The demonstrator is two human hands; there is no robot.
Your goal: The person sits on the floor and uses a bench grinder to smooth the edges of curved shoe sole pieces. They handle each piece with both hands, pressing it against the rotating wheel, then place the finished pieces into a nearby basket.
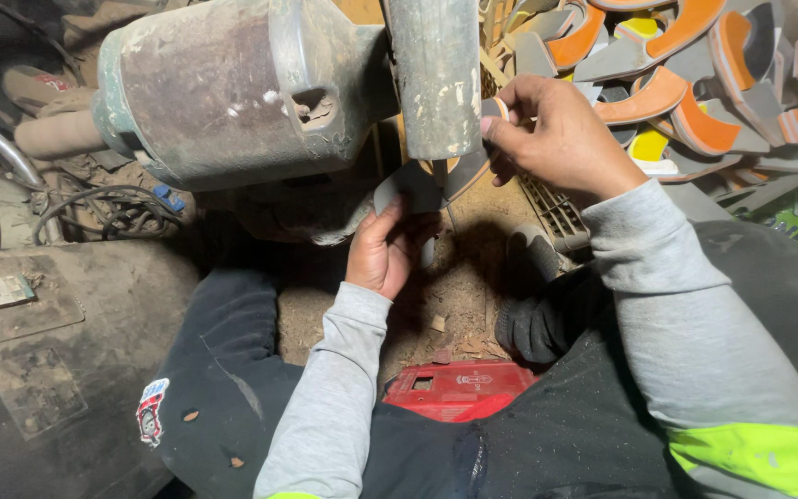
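Note:
A worn grey-green motor housing (223, 88) with a flat vertical guard (434, 74) hangs over the floor at the top centre. A curved grey sole-shaped piece (413, 188) sits under the guard. My left hand (382, 248) grips its lower left end from below. My right hand (556, 139) pinches its upper right end beside the guard. Both arms wear grey sleeves.
A heap of grey, orange and yellow cut sole pieces (685, 83) lies at the top right. A red plastic box (459, 388) rests between my knees. Black cables (113, 208) and a dusty dark machine body (48, 351) fill the left. Sawdust covers the floor (454, 296).

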